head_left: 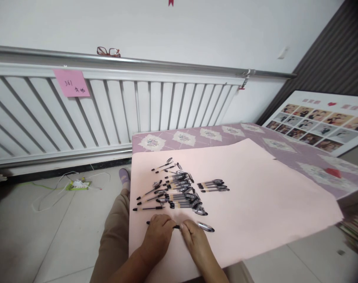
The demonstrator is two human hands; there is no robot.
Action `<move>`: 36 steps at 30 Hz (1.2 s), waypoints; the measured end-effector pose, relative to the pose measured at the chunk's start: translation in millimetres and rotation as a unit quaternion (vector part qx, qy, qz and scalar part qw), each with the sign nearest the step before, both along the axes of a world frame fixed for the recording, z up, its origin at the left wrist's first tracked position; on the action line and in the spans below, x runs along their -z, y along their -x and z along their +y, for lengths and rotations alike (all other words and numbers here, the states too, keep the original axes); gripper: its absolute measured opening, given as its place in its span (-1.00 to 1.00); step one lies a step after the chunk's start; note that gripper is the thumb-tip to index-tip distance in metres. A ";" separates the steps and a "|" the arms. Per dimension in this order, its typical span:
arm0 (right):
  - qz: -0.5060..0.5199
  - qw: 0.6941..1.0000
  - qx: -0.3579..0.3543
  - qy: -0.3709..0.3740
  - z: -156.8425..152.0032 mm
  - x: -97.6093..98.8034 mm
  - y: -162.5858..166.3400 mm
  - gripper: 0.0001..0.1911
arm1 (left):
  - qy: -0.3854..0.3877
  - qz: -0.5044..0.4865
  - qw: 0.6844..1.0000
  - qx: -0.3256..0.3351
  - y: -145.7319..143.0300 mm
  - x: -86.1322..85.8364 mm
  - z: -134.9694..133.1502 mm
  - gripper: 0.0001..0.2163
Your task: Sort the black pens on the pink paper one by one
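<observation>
My left hand (159, 236) is closed around a black pen; its dark end (148, 223) sticks out to the left and a short dark stretch (176, 226) shows between my hands. My right hand (195, 237) pinches the pen's other end, its fingertips hiding that part. From behind the right hand a clear and black pen cap (206, 226) juts out; whether it is held or lies on the paper I cannot tell. Just beyond my hands lies a loose heap of similar pens (179, 194), some without caps at the left. Several capped pens (213, 185) form a small row to the right.
Pale pink paper (255, 196) covers most of the table, over a purple patterned cloth (196, 135). Behind stands a white radiator (164, 104) with a pink note (72, 83) and glasses (108, 51) above. A photo board (320, 122) leans at right; a power strip (78, 184) lies on the floor.
</observation>
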State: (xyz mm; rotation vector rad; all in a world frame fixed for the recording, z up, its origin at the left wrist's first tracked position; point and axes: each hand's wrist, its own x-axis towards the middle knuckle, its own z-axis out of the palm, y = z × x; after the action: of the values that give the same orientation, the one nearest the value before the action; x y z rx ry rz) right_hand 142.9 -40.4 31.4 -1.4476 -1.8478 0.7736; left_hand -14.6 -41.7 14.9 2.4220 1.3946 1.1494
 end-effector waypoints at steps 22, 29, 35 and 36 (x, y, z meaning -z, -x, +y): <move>0.042 0.998 -0.007 0.053 1.1 -1.1 -3.4 -0.82 | 0.010 0.013 1.000 0.006 -0.3 1.1 1.3 -0.83; 0.027 0.998 0.007 0.051 4.0 -4.0 0.5 -0.76 | 0.013 0.003 1.000 0.009 -0.4 4.3 1.4 -0.82; 0.028 0.998 0.000 0.064 3.3 0.1 -1.2 -0.80 | 0.015 0.010 1.000 0.005 -1.0 9.7 2.4 -0.84; 0.021 0.998 0.003 0.063 3.3 0.6 -0.5 -0.76 | 0.014 0.012 1.000 0.005 -1.0 9.6 2.3 -0.84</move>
State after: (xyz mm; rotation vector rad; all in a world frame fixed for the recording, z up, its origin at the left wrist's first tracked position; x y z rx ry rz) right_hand 143.4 -37.1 30.8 -1.5016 -1.7896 0.9244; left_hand -13.7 -39.4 5.4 2.4280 1.3936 1.0956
